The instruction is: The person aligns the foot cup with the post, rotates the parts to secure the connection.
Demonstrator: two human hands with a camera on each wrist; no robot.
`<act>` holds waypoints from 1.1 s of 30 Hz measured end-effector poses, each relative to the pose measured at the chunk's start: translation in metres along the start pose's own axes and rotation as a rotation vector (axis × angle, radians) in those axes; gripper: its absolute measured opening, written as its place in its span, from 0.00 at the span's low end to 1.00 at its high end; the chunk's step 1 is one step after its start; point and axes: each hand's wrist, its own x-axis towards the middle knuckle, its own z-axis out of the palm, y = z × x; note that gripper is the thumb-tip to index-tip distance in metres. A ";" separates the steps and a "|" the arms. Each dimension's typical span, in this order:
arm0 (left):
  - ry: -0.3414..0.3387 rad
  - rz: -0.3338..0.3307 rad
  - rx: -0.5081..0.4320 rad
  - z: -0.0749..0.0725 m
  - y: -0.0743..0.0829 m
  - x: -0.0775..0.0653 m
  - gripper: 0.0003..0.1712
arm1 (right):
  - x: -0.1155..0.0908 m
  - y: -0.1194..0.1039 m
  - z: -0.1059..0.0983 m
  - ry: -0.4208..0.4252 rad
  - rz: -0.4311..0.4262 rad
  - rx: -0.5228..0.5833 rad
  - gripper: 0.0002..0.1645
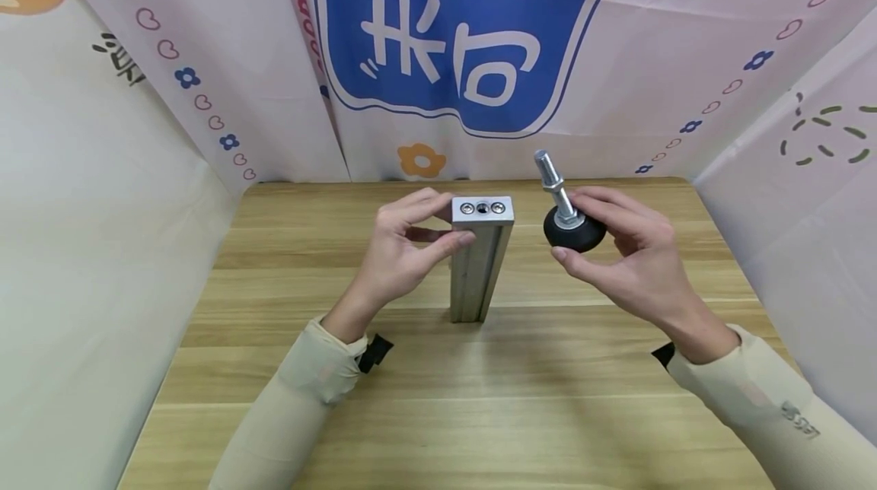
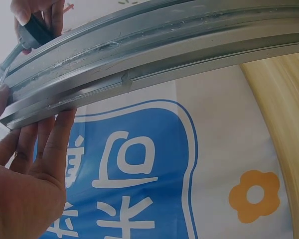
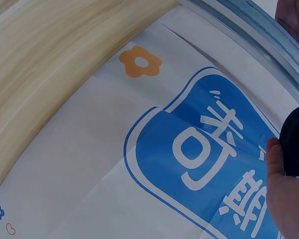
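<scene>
Head view, left hand (image 1: 397, 258) gripping the top of an upright metal profile (image 1: 471, 273) on a wooden table (image 1: 534, 414), right hand (image 1: 647, 265) holding a black-based levelling foot (image 1: 575, 231) beside it, left wrist view, fingers (image 2: 57, 137) about the profile's end, right wrist view, thumb (image 3: 275, 162) against the foot's edge

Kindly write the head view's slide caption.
Left hand grips upright metal bar; right hand holds a black foot with a bolt.

Black foot (image 3: 292, 142) cut by right wrist view's right edge.
</scene>
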 end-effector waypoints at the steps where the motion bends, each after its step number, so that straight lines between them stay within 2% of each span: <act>1: 0.000 -0.001 -0.001 0.000 0.000 0.000 0.23 | 0.000 0.000 0.000 -0.003 -0.006 0.001 0.37; 11: -0.007 -0.009 0.005 0.001 0.000 0.001 0.24 | 0.004 -0.005 -0.003 -0.009 -0.115 0.094 0.39; 33: -0.015 -0.023 -0.017 -0.001 -0.001 0.001 0.23 | 0.014 -0.010 -0.011 0.007 -0.156 0.203 0.38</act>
